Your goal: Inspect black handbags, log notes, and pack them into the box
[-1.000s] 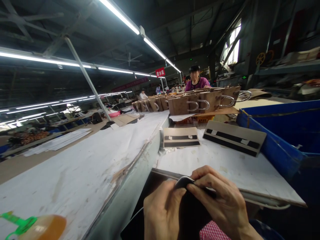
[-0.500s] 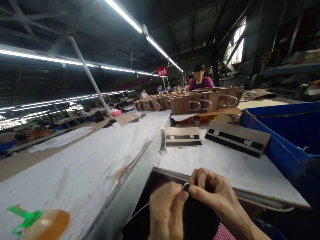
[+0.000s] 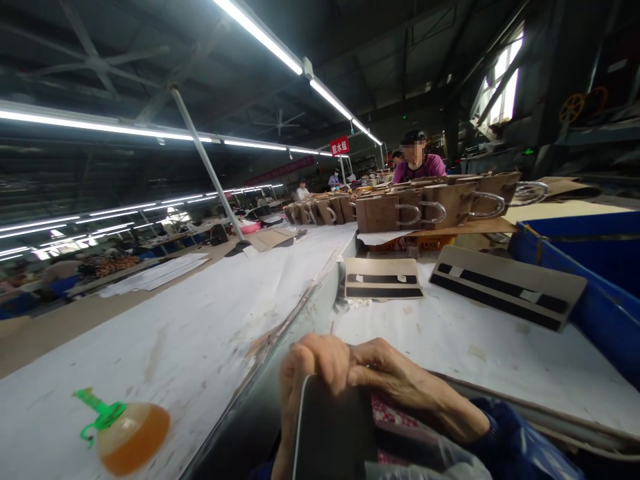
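Observation:
A dark, smooth panel with a pale edge [image 3: 333, 430] stands close to my body, low in the middle of the view. My left hand [image 3: 313, 363] is curled over its upper end, with the fingers closed. My right hand [image 3: 387, 367] is closed too, its fingertips pressed in against my left hand at the panel's top corner. What exactly lies between the right fingertips is hidden. Beyond my hands, two beige boards with black strips lie on the white-covered table: a smaller board [image 3: 383, 285] and a larger board [image 3: 493, 293].
On the left table [image 3: 200, 333] lies a squeeze bottle of amber liquid [image 3: 135, 437] with a green cap. Brown bags with wrapped handles [image 3: 380, 215] stand in rows ahead. A blue bin [image 3: 555, 267] is at the right. A co-worker in purple [image 3: 425, 167] sits behind the bags.
The black panel has come up and upright in front of me. My left hand has turned over its top, and my right hand has shifted left against it. The view has swung slightly left.

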### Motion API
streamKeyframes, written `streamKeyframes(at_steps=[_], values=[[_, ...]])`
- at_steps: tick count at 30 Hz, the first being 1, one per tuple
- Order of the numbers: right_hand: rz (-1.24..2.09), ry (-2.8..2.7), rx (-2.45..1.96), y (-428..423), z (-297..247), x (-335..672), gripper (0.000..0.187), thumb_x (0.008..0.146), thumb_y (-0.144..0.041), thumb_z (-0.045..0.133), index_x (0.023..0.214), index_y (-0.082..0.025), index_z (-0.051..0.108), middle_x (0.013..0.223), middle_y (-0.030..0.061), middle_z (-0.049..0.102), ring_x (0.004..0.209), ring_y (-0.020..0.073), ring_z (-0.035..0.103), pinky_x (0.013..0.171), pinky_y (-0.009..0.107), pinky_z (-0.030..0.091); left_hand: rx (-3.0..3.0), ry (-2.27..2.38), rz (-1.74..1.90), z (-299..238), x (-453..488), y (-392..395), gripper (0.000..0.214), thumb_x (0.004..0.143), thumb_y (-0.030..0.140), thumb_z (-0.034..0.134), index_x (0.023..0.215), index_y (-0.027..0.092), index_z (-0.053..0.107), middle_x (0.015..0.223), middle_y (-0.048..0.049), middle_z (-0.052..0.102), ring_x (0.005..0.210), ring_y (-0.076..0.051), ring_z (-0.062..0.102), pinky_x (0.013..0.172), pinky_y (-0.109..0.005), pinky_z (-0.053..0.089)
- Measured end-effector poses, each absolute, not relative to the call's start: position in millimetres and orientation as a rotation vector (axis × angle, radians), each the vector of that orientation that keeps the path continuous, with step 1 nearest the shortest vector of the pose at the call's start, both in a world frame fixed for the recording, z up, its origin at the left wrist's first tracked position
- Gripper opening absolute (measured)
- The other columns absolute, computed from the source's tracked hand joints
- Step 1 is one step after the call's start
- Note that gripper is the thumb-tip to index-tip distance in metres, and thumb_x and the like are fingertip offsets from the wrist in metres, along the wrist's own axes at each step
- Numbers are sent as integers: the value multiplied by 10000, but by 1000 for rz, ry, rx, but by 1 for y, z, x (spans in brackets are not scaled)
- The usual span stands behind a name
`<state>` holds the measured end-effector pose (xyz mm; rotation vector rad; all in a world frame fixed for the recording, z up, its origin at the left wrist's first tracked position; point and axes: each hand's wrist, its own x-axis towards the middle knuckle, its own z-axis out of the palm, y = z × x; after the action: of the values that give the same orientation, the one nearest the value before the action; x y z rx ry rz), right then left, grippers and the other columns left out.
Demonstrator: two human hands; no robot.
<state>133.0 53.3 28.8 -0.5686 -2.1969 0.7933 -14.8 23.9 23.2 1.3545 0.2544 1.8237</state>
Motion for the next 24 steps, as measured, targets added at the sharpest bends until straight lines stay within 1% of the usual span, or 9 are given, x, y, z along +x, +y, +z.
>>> streamKeyframes(at_steps=[2, 4, 6, 9, 12, 15, 18, 20, 24], values=[[872, -2218, -607, 56, 24, 137, 437, 939, -486, 434, 645, -178, 533, 586, -39, 494, 535, 72, 430, 488, 202, 369, 1197, 524, 1782, 23, -29, 7, 572, 897, 675, 338, 825, 194, 638, 796, -48, 718, 724, -138, 675, 715, -274, 563], [786, -2225, -679, 61, 21, 144, 387, 943, -454, 453, 686, -177, 538, 630, -33, 519, 567, 73, 447, 529, 214, 365, 1272, 788, 1643, 21, -50, -9, 741, 837, 778, 255, 1118, 210, 638, 1158, -90, 688, 1004, -200, 676, 890, -319, 555], [634, -2241, -732, 65, 19, 150, 359, 952, -426, 448, 716, -177, 554, 659, -24, 553, 587, 77, 482, 562, 222, 379, 1603, 1037, 1483, 17, -68, -20, 680, 857, 731, 342, 1235, 230, 603, 1280, -65, 631, 1179, -196, 600, 1027, -287, 481], [505, -2278, -790, 65, 19, 152, 353, 965, -404, 426, 734, -175, 564, 681, -9, 583, 603, 88, 521, 585, 235, 397, 2112, 1405, 1337, 7, -80, -23, 329, 932, 386, 517, 1252, 321, 565, 1250, 54, 650, 1199, -77, 575, 1029, -133, 428], [516, -2277, -829, 62, 19, 149, 352, 965, -401, 425, 728, -175, 556, 677, -6, 589, 600, 93, 526, 582, 236, 399, 2319, 1604, 1458, 1, -75, -19, 285, 929, 217, 530, 1201, 297, 554, 1120, 71, 708, 1011, -41, 666, 872, -55, 485], [590, -2253, -867, 59, 20, 147, 355, 959, -394, 434, 695, -177, 529, 647, -14, 570, 570, 85, 493, 558, 227, 384, 2359, 1645, 1563, 0, -69, -16, 188, 928, 196, 526, 1099, 236, 593, 983, 41, 743, 884, -71, 705, 773, -70, 522], [643, -2250, -910, 59, 19, 147, 363, 954, -408, 431, 689, -177, 523, 641, -14, 568, 569, 86, 483, 564, 231, 378, 2249, 1648, 1575, 3, -68, -15, 146, 930, 233, 524, 1025, 220, 634, 941, 32, 747, 871, -87, 710, 766, -88, 534], [665, -2250, -932, 61, 18, 148, 391, 955, -443, 412, 691, -177, 522, 641, -12, 562, 578, 90, 486, 574, 239, 378, 2073, 1619, 1537, 3, -70, -14, 201, 914, 311, 553, 1071, 220, 638, 1043, 9, 734, 953, -104, 697, 800, -106, 540], [682, -2215, -931, 66, 12, 149, 453, 947, -517, 381, 675, -177, 505, 614, -23, 495, 566, 88, 432, 551, 239, 352, 1696, 1442, 1411, -9, -76, -19, 487, 871, 455, 585, 1269, 177, 541, 1303, -98, 612, 1186, -181, 596, 911, -196, 540]])
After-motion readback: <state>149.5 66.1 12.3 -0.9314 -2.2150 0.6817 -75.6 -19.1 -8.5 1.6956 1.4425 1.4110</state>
